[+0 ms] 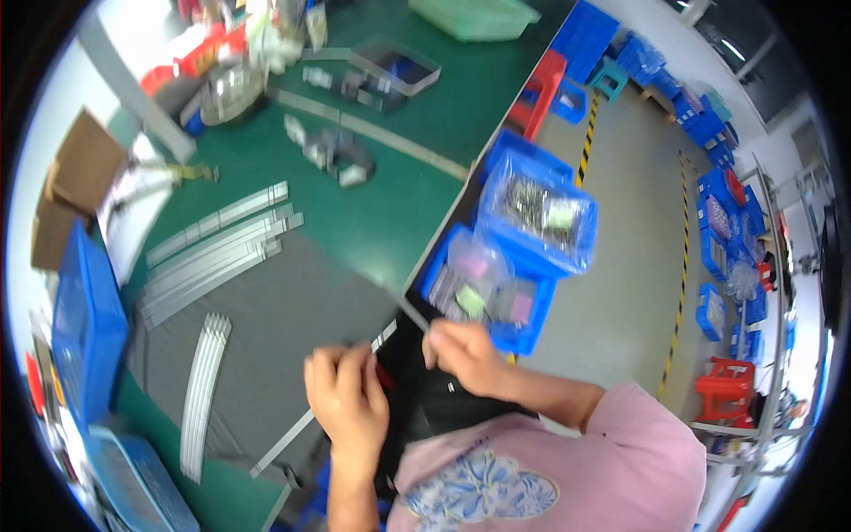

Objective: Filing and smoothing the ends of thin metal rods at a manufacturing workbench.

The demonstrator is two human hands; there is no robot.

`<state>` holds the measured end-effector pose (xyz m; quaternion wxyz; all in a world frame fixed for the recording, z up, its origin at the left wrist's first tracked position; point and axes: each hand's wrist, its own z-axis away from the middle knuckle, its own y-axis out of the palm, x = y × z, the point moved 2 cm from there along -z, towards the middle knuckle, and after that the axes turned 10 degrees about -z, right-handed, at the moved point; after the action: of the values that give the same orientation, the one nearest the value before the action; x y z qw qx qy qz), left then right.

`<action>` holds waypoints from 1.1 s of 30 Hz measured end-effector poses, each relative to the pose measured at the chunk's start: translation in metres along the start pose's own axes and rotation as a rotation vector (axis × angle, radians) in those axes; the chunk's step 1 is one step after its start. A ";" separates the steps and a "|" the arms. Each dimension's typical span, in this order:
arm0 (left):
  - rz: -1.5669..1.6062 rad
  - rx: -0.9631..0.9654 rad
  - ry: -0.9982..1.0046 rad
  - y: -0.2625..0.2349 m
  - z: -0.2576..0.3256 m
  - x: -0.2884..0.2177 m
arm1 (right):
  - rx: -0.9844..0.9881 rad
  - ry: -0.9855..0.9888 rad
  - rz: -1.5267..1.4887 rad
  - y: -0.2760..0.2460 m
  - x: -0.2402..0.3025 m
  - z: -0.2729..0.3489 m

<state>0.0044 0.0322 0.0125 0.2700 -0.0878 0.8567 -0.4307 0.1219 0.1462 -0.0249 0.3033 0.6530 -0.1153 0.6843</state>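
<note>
My left hand (347, 395) is closed around a long, narrow silvery strip (288, 441), which slants from the near edge of the grey cloth up past my fingers. A bit of something red shows beside those fingers; its kind is hidden. My right hand (465, 356) pinches a thin, flat grey bar (406, 306) that points up and left, blurred along its length. On the dark grey cloth (275, 337) to the left lies a stack of curved silvery strips (206, 395). Farther off, several wider silvery strips (217, 257) lie side by side.
Blue bins with bagged parts (541, 213) and small pieces (496, 301) stand right of the green table (390, 213). A tape dispenser (337, 155), a tablet-like device (394, 66) and a pale green tray (474, 18) are farther back. Blue baskets (89, 328) line the left side.
</note>
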 end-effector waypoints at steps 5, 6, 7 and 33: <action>0.030 0.003 -0.023 -0.003 -0.009 -0.007 | -0.159 -0.288 0.285 -0.011 0.019 -0.002; 0.023 -0.012 -0.010 -0.004 -0.010 -0.008 | -0.197 -0.330 0.353 -0.011 0.013 -0.009; 0.014 -0.039 0.010 -0.004 -0.012 -0.005 | -0.111 -0.077 0.412 -0.015 -0.001 -0.022; 0.003 -0.041 0.005 0.003 -0.004 0.009 | 0.089 0.024 0.213 0.026 -0.002 -0.005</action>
<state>-0.0051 0.0335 0.0084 0.2668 -0.0909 0.8661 -0.4129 0.1034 0.1280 -0.0209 0.2010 0.6418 -0.1498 0.7247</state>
